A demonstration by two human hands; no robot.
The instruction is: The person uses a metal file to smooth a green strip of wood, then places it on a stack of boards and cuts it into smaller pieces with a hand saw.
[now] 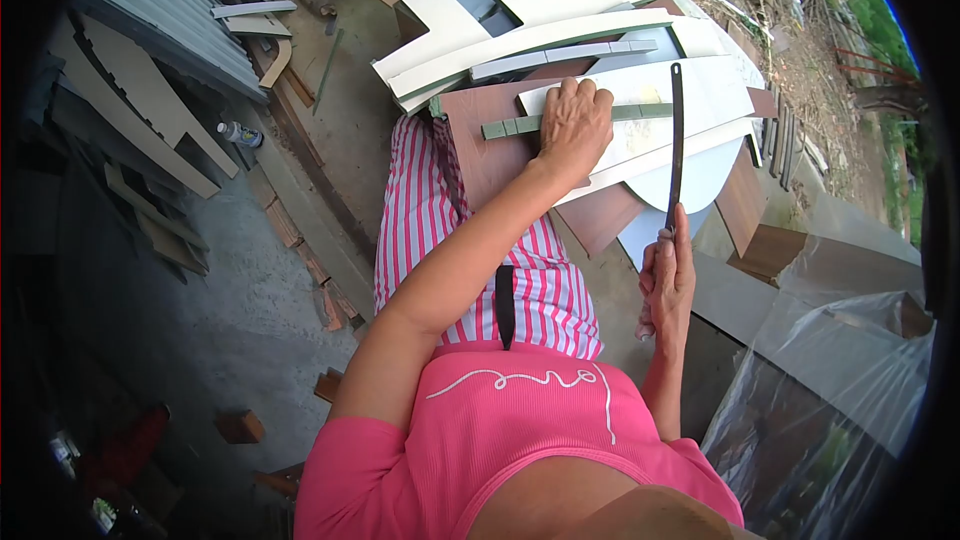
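Here, the fingers of the left hand [577, 130] curl closed over a green strip [512, 127], which lies across a white board [640, 147]; the right hand [668, 275] grips the lower end of a thin dark blade [677, 140], pointing away from the body near the strip's right end; beneath are a brown board [472, 155] and pink-striped trousers [425, 205].
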